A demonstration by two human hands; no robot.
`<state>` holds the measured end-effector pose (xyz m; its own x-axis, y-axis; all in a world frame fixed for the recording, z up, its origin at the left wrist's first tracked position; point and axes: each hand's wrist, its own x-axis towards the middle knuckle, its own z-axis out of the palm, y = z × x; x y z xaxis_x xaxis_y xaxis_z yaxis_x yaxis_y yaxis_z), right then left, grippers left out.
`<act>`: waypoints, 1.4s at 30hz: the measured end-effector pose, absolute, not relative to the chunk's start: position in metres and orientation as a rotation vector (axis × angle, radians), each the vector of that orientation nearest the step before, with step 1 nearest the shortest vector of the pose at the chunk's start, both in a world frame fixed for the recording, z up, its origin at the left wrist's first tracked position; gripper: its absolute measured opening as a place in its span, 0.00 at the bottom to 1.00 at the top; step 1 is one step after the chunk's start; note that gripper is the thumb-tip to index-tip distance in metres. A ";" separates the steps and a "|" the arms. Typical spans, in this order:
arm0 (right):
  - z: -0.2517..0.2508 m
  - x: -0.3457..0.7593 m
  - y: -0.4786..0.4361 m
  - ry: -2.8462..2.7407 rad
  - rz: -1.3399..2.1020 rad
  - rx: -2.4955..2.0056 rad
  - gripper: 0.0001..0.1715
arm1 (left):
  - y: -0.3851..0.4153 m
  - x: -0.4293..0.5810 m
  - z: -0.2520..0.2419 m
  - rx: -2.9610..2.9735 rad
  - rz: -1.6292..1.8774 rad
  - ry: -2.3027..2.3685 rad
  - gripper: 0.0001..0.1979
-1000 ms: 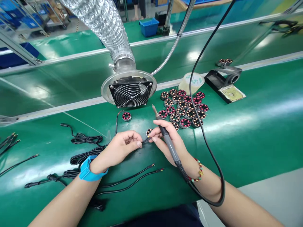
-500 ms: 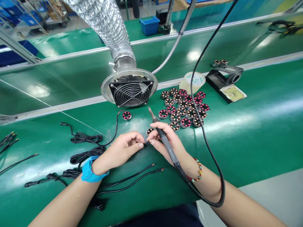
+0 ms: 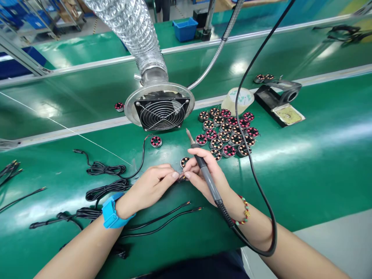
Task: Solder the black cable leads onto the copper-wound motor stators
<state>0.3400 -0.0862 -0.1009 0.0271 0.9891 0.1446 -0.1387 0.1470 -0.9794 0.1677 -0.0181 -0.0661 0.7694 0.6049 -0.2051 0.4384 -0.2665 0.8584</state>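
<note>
- Evidently, the work sits between the left hand (image 3: 157,184) and the right hand (image 3: 221,183): a thin wire (image 3: 181,172) spans the narrow gap from fingertips to fingertips, its long axis running roughly side to side over the green bench (image 3: 305,170).
- From the left grip the wire lies off to the right, and from the right grip off to the left; both hands are about equally near it.
- The left thumb and forefinger are pinched together on the wire.
- The right hand holds two things: thumb and fingertip meet at the wire's other end, while a soldering iron (image 3: 209,182) lies slantwise, held among the same fingers.
- The iron's tip points forward, past the wire and apart from it; its black cord (image 3: 275,234) loops back over the forearm.
- Just beyond the pinch sits a small coil ring (image 3: 183,162), nearer the right hand and partly hidden by its fingers.
- The wire looks very fine and pale. A dark lead (image 3: 180,178) with a yellowish end shows right beneath it, though at this size I can't be sure whether the two are joined.
</note>
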 end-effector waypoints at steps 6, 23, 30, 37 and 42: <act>-0.096 0.341 -0.088 -1.298 1.031 -0.999 0.23 | -0.018 0.169 -0.062 1.866 0.182 0.769 0.19; -0.081 0.354 -0.089 -1.557 0.578 -1.385 0.15 | -0.007 0.177 -0.079 1.734 0.307 1.151 0.09; -0.070 0.360 -0.092 -1.526 0.428 -1.386 0.05 | -0.006 0.177 -0.080 1.848 0.350 1.150 0.09; -0.071 0.361 -0.094 -1.481 0.414 -1.362 0.05 | -0.005 0.178 -0.079 1.845 0.359 1.166 0.10; -0.072 0.360 -0.094 -1.495 0.443 -1.366 0.04 | -0.005 0.178 -0.079 1.853 0.353 1.164 0.10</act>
